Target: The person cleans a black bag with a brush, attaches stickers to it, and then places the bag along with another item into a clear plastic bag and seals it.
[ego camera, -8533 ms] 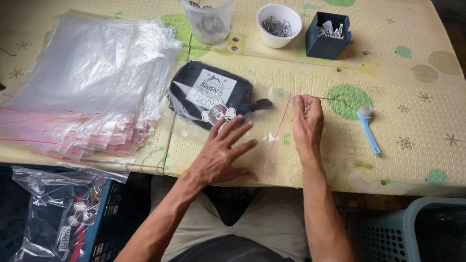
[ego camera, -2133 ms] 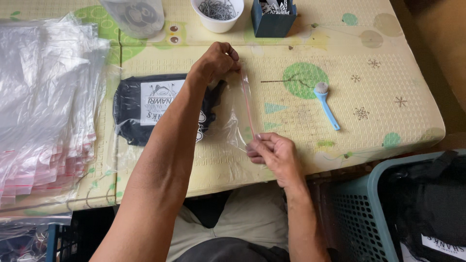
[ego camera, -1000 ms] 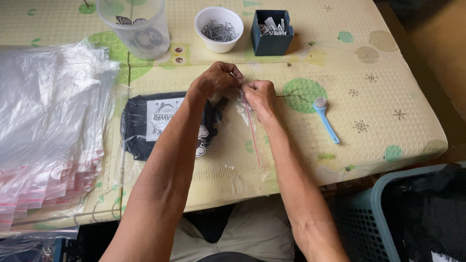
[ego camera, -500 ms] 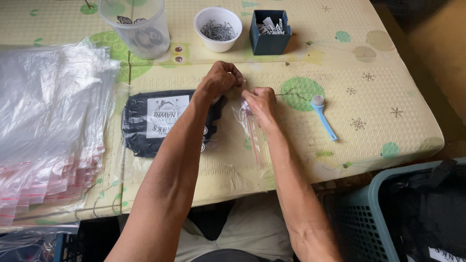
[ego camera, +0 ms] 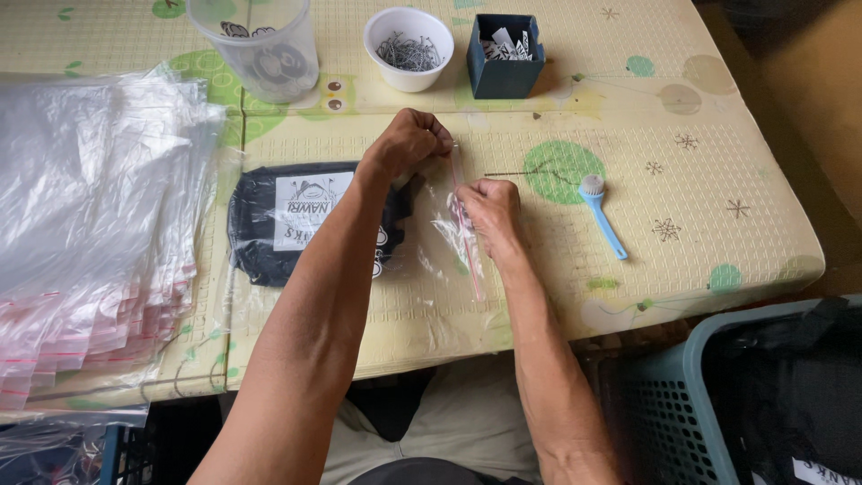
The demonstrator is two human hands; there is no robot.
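The clear zip bag [ego camera: 431,247] holding a black packed item [ego camera: 296,220] is lying on the patterned table mat [ego camera: 700,135]. Left hand [ego camera: 409,144] is pinching its upper edge, right hand [ego camera: 489,207] is pinching the red-lined seal strip [ego camera: 467,247]. A blue brush [ego camera: 602,216] is resting nearby.

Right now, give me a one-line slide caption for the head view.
Both hands, left hand and right hand, pinch the red-striped opening of a clear plastic bag holding a black folded item.
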